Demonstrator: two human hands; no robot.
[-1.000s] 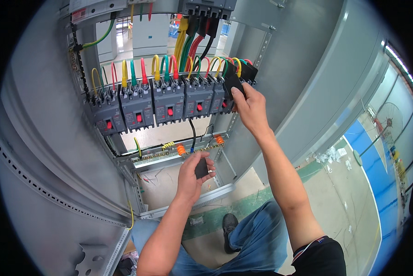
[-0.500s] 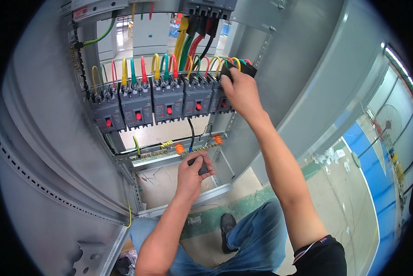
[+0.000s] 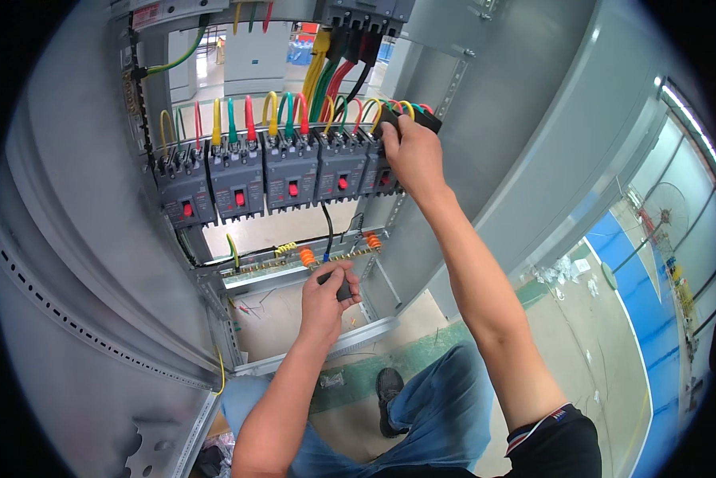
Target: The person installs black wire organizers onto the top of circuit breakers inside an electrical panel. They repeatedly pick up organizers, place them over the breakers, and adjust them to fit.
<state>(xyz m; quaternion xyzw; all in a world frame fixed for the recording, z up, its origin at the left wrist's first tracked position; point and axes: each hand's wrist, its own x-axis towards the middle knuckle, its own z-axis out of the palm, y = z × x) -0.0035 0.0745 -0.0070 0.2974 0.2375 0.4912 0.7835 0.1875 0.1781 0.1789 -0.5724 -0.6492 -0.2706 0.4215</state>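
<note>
My right hand (image 3: 418,159) is closed in a pinch on a black flat plate (image 3: 389,119) at the top of the rightmost circuit breaker (image 3: 378,177). Another black plate (image 3: 428,121) stands just right of my fingers, among the looped wires. Whether the pinched plate sits fully in a slot is hidden by the hand. Lower down, in front of a busbar (image 3: 250,272), my left hand (image 3: 323,307) is closed around a small black flat plate (image 3: 344,288), held between thumb and fingers.
Several grey breakers (image 3: 292,171) with red toggles line a rail, topped by yellow, green and red wires (image 3: 272,111). Orange insulators (image 3: 307,257) hold the busbar. Grey cabinet panels (image 3: 525,143) flank both sides. The frame's lower edge (image 3: 358,338) crosses above my legs.
The view has shifted slightly. My right hand stays at the same breaker top. My left hand's thumb and fingers have changed their hold a little on the black plate.
</note>
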